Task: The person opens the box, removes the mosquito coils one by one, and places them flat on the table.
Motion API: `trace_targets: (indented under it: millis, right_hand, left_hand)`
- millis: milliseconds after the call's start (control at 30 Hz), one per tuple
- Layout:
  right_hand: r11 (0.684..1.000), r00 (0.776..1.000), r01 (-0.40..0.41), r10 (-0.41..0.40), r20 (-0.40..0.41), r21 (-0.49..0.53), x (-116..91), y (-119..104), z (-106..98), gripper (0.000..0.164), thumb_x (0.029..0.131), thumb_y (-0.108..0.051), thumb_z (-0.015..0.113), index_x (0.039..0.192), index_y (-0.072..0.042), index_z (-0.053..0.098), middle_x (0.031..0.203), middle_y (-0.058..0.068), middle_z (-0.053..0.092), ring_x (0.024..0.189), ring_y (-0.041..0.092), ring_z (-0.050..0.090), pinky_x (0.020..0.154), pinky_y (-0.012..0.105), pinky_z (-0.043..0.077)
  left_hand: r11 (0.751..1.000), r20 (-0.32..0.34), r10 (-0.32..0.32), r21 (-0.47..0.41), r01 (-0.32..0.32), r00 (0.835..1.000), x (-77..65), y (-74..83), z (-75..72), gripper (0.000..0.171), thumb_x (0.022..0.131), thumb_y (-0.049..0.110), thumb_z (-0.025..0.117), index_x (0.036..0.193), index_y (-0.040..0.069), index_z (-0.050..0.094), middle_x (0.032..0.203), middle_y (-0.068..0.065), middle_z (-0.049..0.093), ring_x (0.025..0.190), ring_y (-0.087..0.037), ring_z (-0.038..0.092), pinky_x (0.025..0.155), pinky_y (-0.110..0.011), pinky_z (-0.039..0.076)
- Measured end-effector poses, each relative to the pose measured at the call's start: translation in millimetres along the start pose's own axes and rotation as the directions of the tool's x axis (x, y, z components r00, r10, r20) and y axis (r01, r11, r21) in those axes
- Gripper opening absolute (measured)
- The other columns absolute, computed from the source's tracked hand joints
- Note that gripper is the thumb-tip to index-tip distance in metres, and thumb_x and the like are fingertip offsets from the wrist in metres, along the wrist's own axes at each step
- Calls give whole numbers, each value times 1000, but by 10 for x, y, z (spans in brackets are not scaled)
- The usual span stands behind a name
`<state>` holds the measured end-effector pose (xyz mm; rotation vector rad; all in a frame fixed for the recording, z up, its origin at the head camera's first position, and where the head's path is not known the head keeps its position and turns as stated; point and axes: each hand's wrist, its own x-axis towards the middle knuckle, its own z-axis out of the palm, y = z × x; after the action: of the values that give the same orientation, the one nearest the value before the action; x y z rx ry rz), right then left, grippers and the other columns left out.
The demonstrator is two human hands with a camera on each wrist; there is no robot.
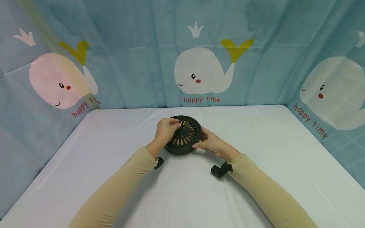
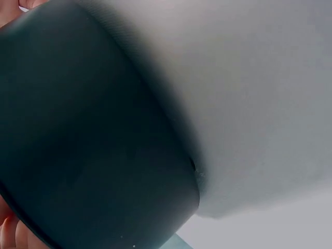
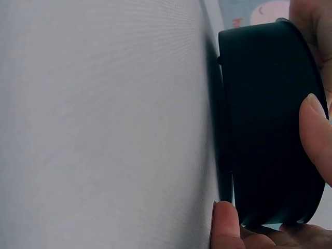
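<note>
A round black case (image 1: 180, 150) sits on the white table, its slotted lid (image 1: 189, 139) facing up and slightly toward me. Pale tan shows through the slots. My left hand (image 1: 165, 129) is over the upper left of the lid, thumb and fingertips bunched together on it near the middle. On the other side my right hand (image 1: 209, 141) grips the case, thumb on the near side and fingers round the right. The right wrist view shows that thumb (image 3: 314, 137) against the dark side wall and a fingertip (image 3: 225, 215) low beside the table surface.
The white tablecloth (image 1: 57, 177) spreads around the case. Behind and at both sides hangs a blue curtain (image 1: 128, 72) with whale prints. Black wrist-worn cameras, including the right one (image 1: 219, 171), stick out below both sleeves.
</note>
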<state>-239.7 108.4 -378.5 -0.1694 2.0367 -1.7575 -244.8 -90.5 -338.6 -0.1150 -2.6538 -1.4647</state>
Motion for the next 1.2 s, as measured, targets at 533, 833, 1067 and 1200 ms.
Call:
trace_targets:
  millis: [533,833,1067,1200]
  right_hand:
    - [1000,1000,13,-13,20,-17,-6,-10,-5,98,86,3,71,158,-17,8,159,20,18,145,33,19,107,53,34]
    - [1000,1000,15,-15,21,-16,-12,-13,-6,97,86,2,71,158,-16,7,158,21,17,145,34,19,108,54,32]
    - [1000,1000,11,-10,23,-6,-27,-22,2,97,86,3,70,158,-16,7,159,20,16,145,33,19,108,53,32]
    - [1000,1000,7,-7,23,-6,-37,-27,4,97,87,3,70,158,-16,7,159,19,16,145,33,18,108,53,33]
  left_hand:
    - [1000,-23,2,25,-1,1000,-7,9,5,25,92,11,68,114,-1,71,107,-14,71,102,-25,67,88,-36,53]
    - [1000,-39,2,15,-2,999,-26,34,7,24,91,9,68,112,-3,71,105,-15,71,100,-26,68,86,-35,54]
    - [1000,-40,-20,-2,20,999,-35,48,9,24,92,10,67,112,-2,71,104,-15,72,100,-26,68,86,-36,54]
    - [999,-46,-38,9,39,998,-40,50,12,23,93,11,67,112,0,72,106,-14,72,100,-25,67,86,-37,54]
